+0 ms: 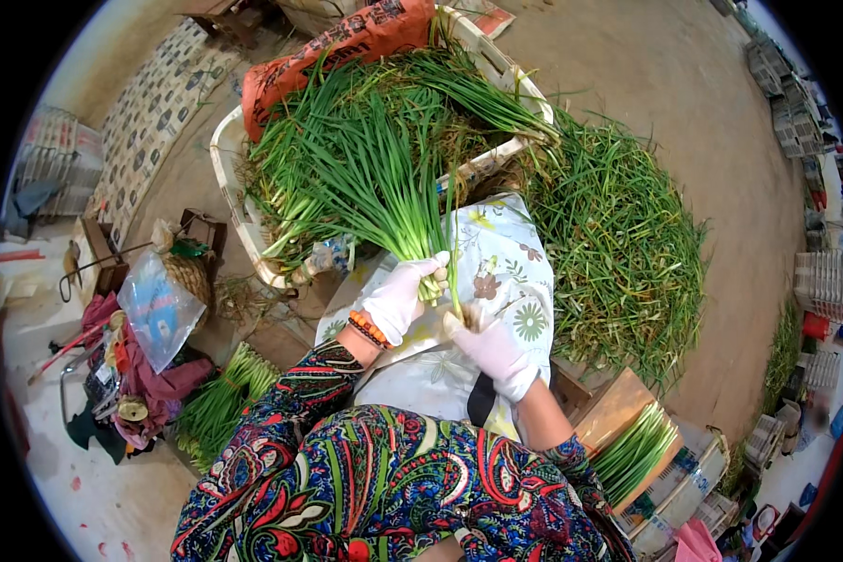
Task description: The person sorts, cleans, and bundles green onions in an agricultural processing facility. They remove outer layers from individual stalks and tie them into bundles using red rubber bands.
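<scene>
A white glove covers my left hand (401, 298), which is closed round the pale stalk ends of a thick bunch of garlic chives (379, 183). The long green leaves fan out up and to the left, over a white plastic crate. Close by on the right, my gloved right hand (489, 348) pinches the lower end of a single green stalk (453, 272). That stalk stands beside the bunch, its tip pointing away from me. Below both hands, a white flowered apron (525, 272) lies across my lap.
The white crate (229, 201) is heaped with loose greens, an orange sack (323, 61) along its far edge. A big pile of leaf scraps (618, 253) lies on the floor at right. Tidy bundles sit at lower left (220, 403) and in a box (637, 450) at lower right.
</scene>
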`<state>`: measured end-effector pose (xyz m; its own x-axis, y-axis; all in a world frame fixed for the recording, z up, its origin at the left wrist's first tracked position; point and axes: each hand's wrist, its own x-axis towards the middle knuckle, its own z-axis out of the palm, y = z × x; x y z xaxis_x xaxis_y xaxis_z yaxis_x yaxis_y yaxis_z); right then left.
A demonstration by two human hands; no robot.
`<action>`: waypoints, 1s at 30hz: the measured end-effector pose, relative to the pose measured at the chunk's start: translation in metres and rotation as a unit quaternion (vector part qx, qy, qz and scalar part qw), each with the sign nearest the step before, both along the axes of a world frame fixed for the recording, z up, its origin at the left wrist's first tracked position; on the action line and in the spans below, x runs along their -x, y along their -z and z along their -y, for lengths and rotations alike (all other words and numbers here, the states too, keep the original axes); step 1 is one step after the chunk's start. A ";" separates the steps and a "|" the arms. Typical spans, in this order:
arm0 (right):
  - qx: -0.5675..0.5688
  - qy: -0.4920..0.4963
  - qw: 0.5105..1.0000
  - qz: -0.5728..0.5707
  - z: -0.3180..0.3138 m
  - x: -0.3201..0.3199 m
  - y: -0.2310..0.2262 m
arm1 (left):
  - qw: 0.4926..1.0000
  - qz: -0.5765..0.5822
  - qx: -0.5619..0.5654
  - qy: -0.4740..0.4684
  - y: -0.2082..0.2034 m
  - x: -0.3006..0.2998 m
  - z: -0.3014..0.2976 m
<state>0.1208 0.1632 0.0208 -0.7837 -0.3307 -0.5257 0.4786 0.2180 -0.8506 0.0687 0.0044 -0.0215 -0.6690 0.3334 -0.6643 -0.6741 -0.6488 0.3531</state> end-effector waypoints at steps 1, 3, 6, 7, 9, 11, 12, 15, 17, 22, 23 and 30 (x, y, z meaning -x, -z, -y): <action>0.015 -0.002 0.999 -0.036 -0.003 0.008 -0.001 | 1.000 -0.006 0.011 -0.001 0.003 -0.002 -0.003; -0.028 0.051 0.998 -0.022 0.004 0.025 -0.010 | 0.999 -0.017 0.037 -0.009 0.005 -0.007 -0.006; -0.097 0.085 0.991 -0.043 0.000 0.036 0.013 | 0.998 0.004 0.064 -0.016 -0.026 -0.008 -0.016; -0.112 0.096 0.986 -0.078 0.000 0.034 0.016 | 0.998 0.020 0.058 -0.026 -0.030 -0.009 -0.017; -0.142 0.119 0.971 -0.149 -0.004 0.031 0.020 | 0.998 0.006 0.058 -0.013 -0.025 -0.004 -0.017; -0.148 0.090 0.974 -0.148 -0.006 0.031 0.016 | 0.998 -0.015 0.057 -0.005 -0.015 0.000 -0.012; -0.151 0.077 0.974 -0.148 -0.009 0.030 0.012 | 0.999 -0.011 0.034 -0.004 -0.010 0.001 -0.012; -0.042 0.125 0.989 -0.068 -0.023 0.025 -0.023 | 0.998 -0.003 0.057 -0.041 -0.018 0.010 -0.027; 0.007 0.130 0.991 -0.017 -0.036 0.022 -0.036 | 0.998 -0.031 0.048 -0.038 -0.020 0.019 -0.017; -0.296 0.210 0.925 -0.112 -0.127 0.020 -0.032 | 0.994 -0.039 -0.036 -0.092 -0.017 0.039 0.000; -0.513 0.134 0.826 -0.194 -0.150 0.017 -0.014 | 0.994 -0.049 -0.043 -0.083 -0.017 0.040 0.000; 0.017 0.060 0.998 -0.010 -0.036 0.027 -0.007 | 0.994 -0.021 -0.085 -0.072 0.004 0.024 -0.011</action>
